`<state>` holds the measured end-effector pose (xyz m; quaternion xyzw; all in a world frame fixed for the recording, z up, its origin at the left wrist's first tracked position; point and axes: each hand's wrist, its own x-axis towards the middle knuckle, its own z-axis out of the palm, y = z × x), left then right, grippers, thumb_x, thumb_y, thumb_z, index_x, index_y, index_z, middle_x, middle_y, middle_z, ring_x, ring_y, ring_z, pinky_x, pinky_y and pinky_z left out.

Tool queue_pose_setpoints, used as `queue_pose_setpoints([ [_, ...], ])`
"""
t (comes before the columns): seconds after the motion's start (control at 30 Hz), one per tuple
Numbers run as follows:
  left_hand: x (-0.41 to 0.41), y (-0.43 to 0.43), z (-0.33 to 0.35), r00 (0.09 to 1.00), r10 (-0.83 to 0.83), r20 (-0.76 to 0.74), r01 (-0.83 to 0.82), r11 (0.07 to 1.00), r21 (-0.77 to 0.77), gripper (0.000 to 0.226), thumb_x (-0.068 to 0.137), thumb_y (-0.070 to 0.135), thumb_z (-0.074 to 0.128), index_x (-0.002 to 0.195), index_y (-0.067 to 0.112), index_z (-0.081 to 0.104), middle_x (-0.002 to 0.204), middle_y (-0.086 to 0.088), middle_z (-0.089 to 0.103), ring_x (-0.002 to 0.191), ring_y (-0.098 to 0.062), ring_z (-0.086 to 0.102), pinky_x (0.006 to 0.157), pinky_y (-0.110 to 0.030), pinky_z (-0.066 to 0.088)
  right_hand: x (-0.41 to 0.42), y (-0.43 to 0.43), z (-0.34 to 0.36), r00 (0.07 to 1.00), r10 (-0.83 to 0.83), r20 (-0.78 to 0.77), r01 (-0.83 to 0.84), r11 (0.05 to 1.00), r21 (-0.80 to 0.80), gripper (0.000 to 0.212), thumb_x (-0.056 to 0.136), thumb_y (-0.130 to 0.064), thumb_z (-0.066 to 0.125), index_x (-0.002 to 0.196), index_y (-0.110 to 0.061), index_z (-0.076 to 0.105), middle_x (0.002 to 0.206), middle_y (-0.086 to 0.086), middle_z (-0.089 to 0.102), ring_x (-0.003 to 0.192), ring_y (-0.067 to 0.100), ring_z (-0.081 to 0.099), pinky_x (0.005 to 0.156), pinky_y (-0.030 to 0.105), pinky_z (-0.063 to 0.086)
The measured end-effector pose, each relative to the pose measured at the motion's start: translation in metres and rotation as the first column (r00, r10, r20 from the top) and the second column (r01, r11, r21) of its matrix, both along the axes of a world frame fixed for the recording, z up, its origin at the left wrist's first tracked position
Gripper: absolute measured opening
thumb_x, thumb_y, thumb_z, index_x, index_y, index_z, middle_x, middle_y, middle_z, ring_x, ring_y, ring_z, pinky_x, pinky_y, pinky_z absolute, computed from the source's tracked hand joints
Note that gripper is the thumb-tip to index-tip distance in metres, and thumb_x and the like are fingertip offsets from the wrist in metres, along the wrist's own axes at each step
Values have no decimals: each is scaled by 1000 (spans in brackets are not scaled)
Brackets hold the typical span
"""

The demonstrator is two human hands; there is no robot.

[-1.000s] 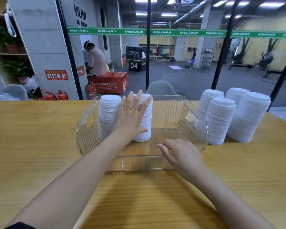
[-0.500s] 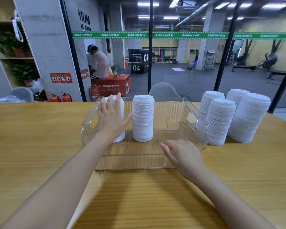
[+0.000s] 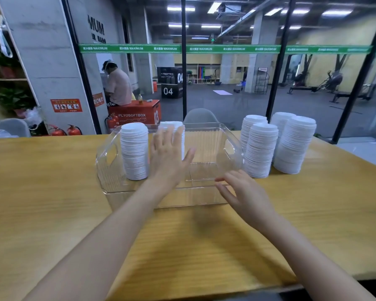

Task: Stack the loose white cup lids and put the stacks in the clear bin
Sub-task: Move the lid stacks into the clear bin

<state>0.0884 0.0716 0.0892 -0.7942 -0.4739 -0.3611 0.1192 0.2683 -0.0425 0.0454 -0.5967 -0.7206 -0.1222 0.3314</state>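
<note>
Two tall columns of white lids stand inside the clear bin at its left end: the first stack is in plain sight, and the second stack is just beside it, mostly hidden behind the left hand. That hand's grip is wide, fingers straight and spread flat toward the column, holding nothing. It is blurred, so I cannot tell whether the palm actually touches the lids. The right hand has a loose, open grip too. It is low at the bin's near right corner, and I cannot say whether it touches the wall. Four more stacks wait on the counter just outside the bin's right wall, so I judge the job well short of done. The danger I see is toppling. These columns are tall and only nested, and a flat push high up could shear the second stack or knock it into the first. The bin looks light, and a shove could slide it into the crowded, leaning stacks outside. Lifting one of those over the rim with too loose a grip could spill lids.
</note>
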Motion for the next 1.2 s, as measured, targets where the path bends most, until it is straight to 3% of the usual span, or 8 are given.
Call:
queue_pose_setpoints([
  [0.13, 48, -41, -8, 989, -145, 40, 144, 989, 27, 66, 93, 53, 24, 142, 12, 42, 143, -11, 47, 132, -31, 36, 112, -45, 27, 29, -24, -4, 998, -67, 14, 66, 996, 64, 35, 93, -43, 45, 97, -19, 69, 94, -7, 69, 89, 20, 61, 66, 30, 45],
  [0.27, 102, -67, -21, 948, -303, 96, 295, 951, 90, 53, 96, 44, 36, 137, 13, 49, 137, -8, 53, 129, -28, 41, 108, -43, 33, 76, -41, -14, 981, -195, -8, 195, 980, 23, 14, 92, -27, 65, 100, -17, 70, 99, -5, 71, 94, 24, 63, 68, 32, 45],
  [0.37, 145, -75, -33, 898, -428, 104, 413, 900, 142, 45, 95, 36, 40, 130, 12, 55, 128, -5, 59, 119, -25, 48, 99, -39, 40, 115, -49, -22, 964, -264, -17, 263, 965, -15, 13, 90, -22, 70, 101, -16, 70, 99, -3, 71, 96, 27, 64, 70, 43, 53],
  [0.47, 185, -74, -53, 866, -487, 112, 477, 872, 107, 41, 94, 33, 42, 127, 14, 58, 125, -2, 61, 115, -22, 49, 96, -37, 41, 149, -51, -28, 936, -352, -20, 350, 934, -72, 18, 91, -26, 68, 107, -18, 68, 104, -4, 70, 101, 26, 62, 71, 39, 51],
  [0.67, 241, -49, -76, 885, -459, 82, 463, 885, -54, 44, 90, 35, 41, 123, 15, 61, 119, -1, 64, 108, -26, 56, 88, -42, 50, 200, -29, -29, 862, -499, -86, 454, 837, -307, 48, 95, -34, 60, 139, -22, 47, 134, -2, 57, 124, 22, 48, 90, 36, 43],
  [0.83, 255, -30, -90, 886, -459, 64, 461, 887, -18, 44, 90, 34, 41, 124, 14, 61, 117, -2, 65, 107, -27, 58, 88, -42, 51, 227, 12, -32, 803, -564, -194, 455, 790, -411, 80, 89, -39, 69, 151, -16, 25, 146, 9, 45, 132, 32, 41, 98, 42, 42],
  [1.07, 251, -27, -94, 893, -408, 191, 425, 903, -61, 48, 89, 38, 39, 124, 12, 60, 115, -4, 65, 107, -26, 54, 89, -39, 46, 238, 57, -22, 724, -553, -413, 363, 814, -454, 127, 75, -40, 84, 155, -10, -9, 165, 8, 4, 148, 36, 12, 119, 43, 14],
  [1.2, 250, -26, -95, 881, -420, 219, 447, 890, -89, 50, 89, 39, 37, 124, 11, 59, 118, -5, 63, 109, -28, 54, 92, -41, 47, 238, 75, -22, 658, -559, -506, 354, 821, -447, 143, 62, -42, 91, 155, -18, -15, 158, 4, 28, 144, 39, 18, 118, 47, 20],
])
